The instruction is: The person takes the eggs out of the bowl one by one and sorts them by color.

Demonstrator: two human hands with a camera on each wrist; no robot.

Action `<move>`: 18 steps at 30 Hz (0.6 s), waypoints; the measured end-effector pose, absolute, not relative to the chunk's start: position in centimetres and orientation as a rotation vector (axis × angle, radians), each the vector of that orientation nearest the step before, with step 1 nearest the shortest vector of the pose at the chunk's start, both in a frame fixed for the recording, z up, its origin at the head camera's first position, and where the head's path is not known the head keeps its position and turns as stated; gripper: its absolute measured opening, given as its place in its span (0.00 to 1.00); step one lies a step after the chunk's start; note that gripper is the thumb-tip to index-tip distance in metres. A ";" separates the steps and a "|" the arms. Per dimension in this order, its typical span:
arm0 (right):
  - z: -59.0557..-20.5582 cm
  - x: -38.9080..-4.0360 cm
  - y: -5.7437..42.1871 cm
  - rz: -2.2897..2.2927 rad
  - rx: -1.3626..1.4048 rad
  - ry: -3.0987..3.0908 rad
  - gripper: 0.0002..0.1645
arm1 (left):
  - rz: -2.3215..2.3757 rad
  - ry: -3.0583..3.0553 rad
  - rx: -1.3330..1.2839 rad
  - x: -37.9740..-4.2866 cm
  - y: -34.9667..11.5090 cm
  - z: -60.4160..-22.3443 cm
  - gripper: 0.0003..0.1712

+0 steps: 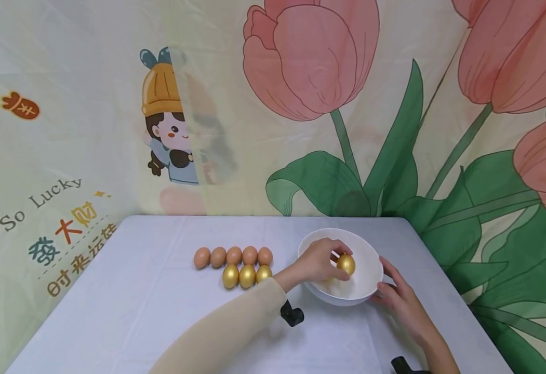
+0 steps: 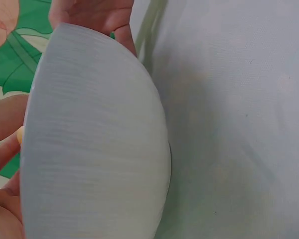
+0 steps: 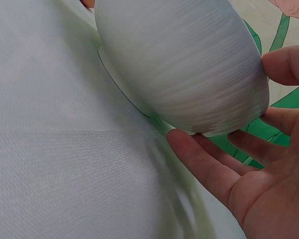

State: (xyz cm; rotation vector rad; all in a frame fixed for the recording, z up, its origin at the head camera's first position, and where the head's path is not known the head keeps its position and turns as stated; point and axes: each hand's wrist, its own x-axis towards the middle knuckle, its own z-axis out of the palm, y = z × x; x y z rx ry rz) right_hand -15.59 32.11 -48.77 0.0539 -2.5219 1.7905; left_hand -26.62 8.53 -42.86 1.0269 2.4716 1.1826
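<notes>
My left hand (image 1: 320, 261) reaches over the white bowl (image 1: 366, 280) and pinches a golden egg (image 1: 346, 264) between thumb and fingers, inside the rim. A little yellow shows low in the bowl beneath this hand. On the bowl's right side, my right hand (image 1: 401, 301) holds the outer wall, its fingers and thumb spread around the curve. The right wrist view shows its fingertips (image 3: 179, 139) against the bowl's underside and rim. In the left wrist view the bowl's wall (image 2: 94, 134) hides most of the left fingers.
Left of the bowl, several brown eggs (image 1: 234, 256) stand in a row on the white tablecloth (image 1: 160, 311). In front of them is a row of golden eggs (image 1: 247, 276), the rightmost partly behind the left wrist. A tulip-printed backdrop (image 1: 319, 62) hangs behind the table.
</notes>
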 end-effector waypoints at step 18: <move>-48.8 -15.4 31.9 1.781 0.073 -2.498 0.41 | 1.364 2.441 0.865 -27.4 3.8 -41.8 0.28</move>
